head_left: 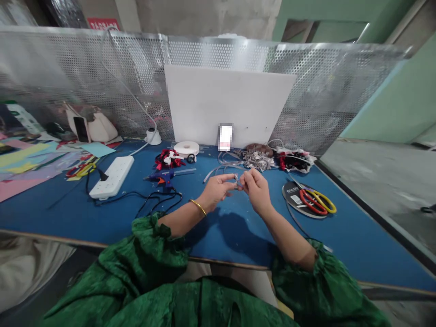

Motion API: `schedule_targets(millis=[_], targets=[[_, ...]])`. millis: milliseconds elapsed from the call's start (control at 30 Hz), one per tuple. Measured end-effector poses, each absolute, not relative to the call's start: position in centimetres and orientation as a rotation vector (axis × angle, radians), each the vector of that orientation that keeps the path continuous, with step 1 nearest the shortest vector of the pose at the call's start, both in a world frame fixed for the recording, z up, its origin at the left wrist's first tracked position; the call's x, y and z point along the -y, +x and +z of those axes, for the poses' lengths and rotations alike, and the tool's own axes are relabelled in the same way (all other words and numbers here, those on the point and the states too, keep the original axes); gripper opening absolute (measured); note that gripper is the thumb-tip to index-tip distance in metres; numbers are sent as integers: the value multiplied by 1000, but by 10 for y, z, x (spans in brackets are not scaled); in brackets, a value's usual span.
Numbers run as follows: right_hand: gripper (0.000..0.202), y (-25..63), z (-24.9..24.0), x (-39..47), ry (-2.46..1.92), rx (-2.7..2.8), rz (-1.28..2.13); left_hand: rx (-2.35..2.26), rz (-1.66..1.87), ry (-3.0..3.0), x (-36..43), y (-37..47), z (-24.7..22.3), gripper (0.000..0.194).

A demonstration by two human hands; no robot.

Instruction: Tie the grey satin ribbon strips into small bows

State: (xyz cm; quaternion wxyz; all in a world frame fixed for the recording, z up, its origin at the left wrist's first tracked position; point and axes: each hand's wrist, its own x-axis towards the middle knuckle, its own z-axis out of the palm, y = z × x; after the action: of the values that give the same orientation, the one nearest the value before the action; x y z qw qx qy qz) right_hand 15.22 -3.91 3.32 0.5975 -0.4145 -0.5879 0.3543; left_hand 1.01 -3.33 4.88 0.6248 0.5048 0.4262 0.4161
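Above the middle of the blue table, my left hand (pixel 215 190) pinches a small loop of pale grey ribbon (pixel 236 178) between thumb and index finger. From the other side my right hand (pixel 257 190) closes on what looks like the same ribbon; its fingertips partly hide the piece. Just beyond my hands lie loose grey ribbon strips (pixel 211 171) and a pile of grey ribbon pieces (pixel 259 161). To the right, scissors (pixel 315 202) with red and yellow handles rest on a black ribbon spool (pixel 289 196), with a grey ribbon trailing from it.
On the left are a blue glue gun (pixel 164 178) with its cord and a white power strip (pixel 114 176). A white tape roll (pixel 186 148) and red-and-black ribbon pieces (pixel 166 159) sit behind. A white board (pixel 225 100) leans against the perforated metal partition (pixel 136 68).
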Motion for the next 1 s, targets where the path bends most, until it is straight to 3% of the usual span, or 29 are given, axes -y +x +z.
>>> schedule_targets(millis=[267, 500, 600, 700, 867, 1000], targets=[[21, 153, 3, 42, -1148, 2048, 390, -1034, 921, 1299, 25, 13, 0, 25], [17, 164, 10, 33, -1213, 1873, 555, -891, 771, 1170, 22, 4, 12, 28], [6, 167, 12, 34, -1140, 2002, 660, -888, 741, 1055, 18, -1, 13, 42], [18, 167, 11, 35, -1061, 2146, 595, -875, 722, 1014, 15, -3, 14, 50], [8, 163, 4, 33, -1032, 2089, 489, -843, 720, 997, 17, -2, 13, 53], [22, 157, -1, 30, -1052, 1641, 866, -877, 744, 1031, 20, 1, 12, 57]])
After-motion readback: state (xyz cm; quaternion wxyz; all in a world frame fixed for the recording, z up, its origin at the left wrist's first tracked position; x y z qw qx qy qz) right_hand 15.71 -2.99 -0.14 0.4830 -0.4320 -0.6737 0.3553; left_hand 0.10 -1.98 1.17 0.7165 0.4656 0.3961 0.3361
